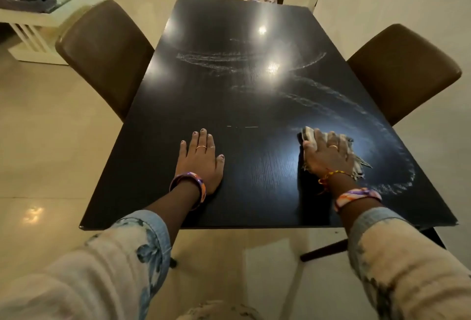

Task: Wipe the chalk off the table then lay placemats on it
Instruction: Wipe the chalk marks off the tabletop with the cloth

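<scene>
A dark, glossy rectangular table (229,105) fills the middle of the view, its long sides running away from the person, with ceiling lights reflected as bright spots on its top. A brown padded chair (107,52) stands against the left long side and a second brown chair (405,69) against the right one. Pale chalk smears (356,105) curl across the tabletop: faint streaks lie across the far middle, and a broad arc sweeps down the right side toward the near right corner; a short thin white line sits near the centre, just beyond the left fingertips. The near left part of the top looks bare and dark. Both forearms reach in from the bottom, in light sleeves with blue patches, each wrist wearing an orange and purple bangle. The left hand (201,159) lies flat on the table, palm down, fingers spread and holding nothing. The right hand (326,154) presses palm down on a crumpled grey cloth (309,134), fingers spread over it, pinning it to the tabletop near the right edge, just inside the chalk arc. Frayed bits of cloth stick out to the right of the hand.
</scene>
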